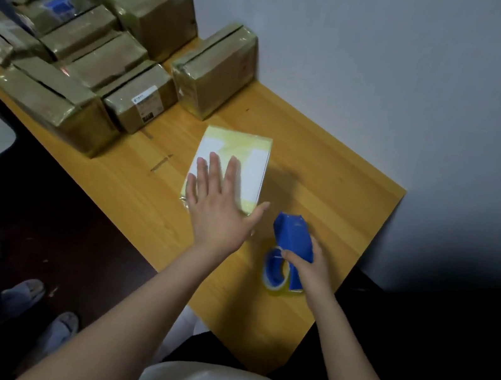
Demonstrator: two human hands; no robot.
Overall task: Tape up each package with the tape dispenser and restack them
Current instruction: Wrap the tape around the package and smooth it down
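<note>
A flat white package [241, 158] with yellowish tape round its edges lies in the middle of the wooden table [326, 182]. My left hand [220, 204] lies flat on its near end, fingers straight and spread. To the right, my right hand [309, 266] grips the blue tape dispenser [291, 243], which stands on the table close to the package's near right corner, its tape roll [275, 268] toward me.
Several taped brown boxes [97, 64] are stacked at the table's far left, and one more brown box [216, 68] stands alone by the grey wall [425, 86]. Shoes [23, 294] lie on the dark floor at the left.
</note>
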